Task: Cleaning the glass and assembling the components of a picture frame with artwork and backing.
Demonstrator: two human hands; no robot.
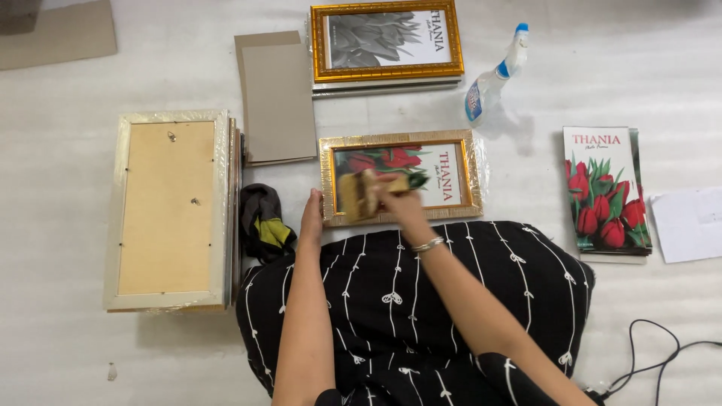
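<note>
A gold picture frame (451, 139) with a red tulip print lies flat in front of me, at the edge of my black patterned lap. My left hand (311, 218) rests against the frame's left edge, steadying it. My right hand (398, 197), with a silver bracelet at the wrist, presses a blurred yellowish cloth (359, 194) onto the glass at the frame's left half.
A second gold frame (387, 71) on a stack lies farther back, grey backing boards (277, 98) to its left. A spray bottle (492, 79) lies at the right. Tulip prints (605, 188) sit far right, face-down frames (169, 207) left, a dark rag (262, 219) near them, a cable (654, 353) bottom right.
</note>
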